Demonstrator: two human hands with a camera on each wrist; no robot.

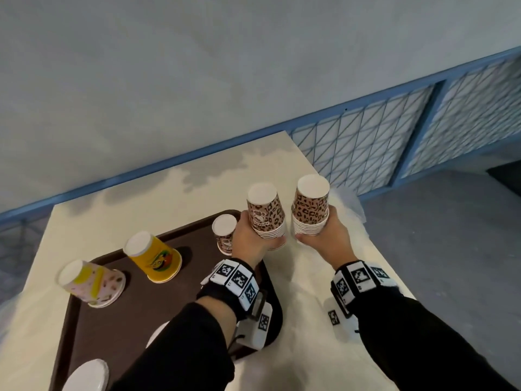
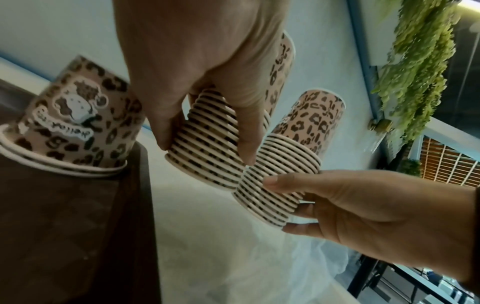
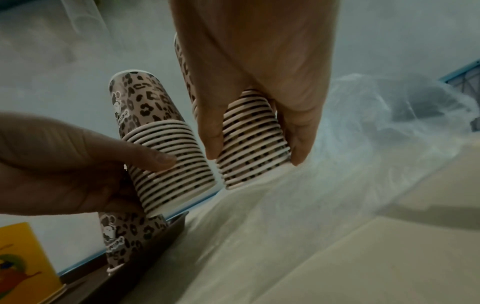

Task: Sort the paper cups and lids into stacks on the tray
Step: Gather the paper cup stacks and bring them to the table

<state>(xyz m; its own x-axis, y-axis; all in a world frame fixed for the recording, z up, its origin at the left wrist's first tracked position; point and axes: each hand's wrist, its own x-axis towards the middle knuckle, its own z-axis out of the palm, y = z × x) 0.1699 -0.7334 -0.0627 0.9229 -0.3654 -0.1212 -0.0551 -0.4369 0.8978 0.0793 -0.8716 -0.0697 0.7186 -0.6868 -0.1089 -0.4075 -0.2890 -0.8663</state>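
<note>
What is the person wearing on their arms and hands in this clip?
Both arms wear black long sleeves. Each wrist carries a black band of white tiles printed with square black-and-white markers, with a white camera unit below. The left hand and right hand are bare, ungloved.

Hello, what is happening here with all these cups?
A person is sorting paper cups. The left hand grips one upside-down stack of leopard-print cups, the right hand grips a second such stack, both held above the table. On the brown tray stand a small leopard stack, a yellow stack and a pink stack.
</note>
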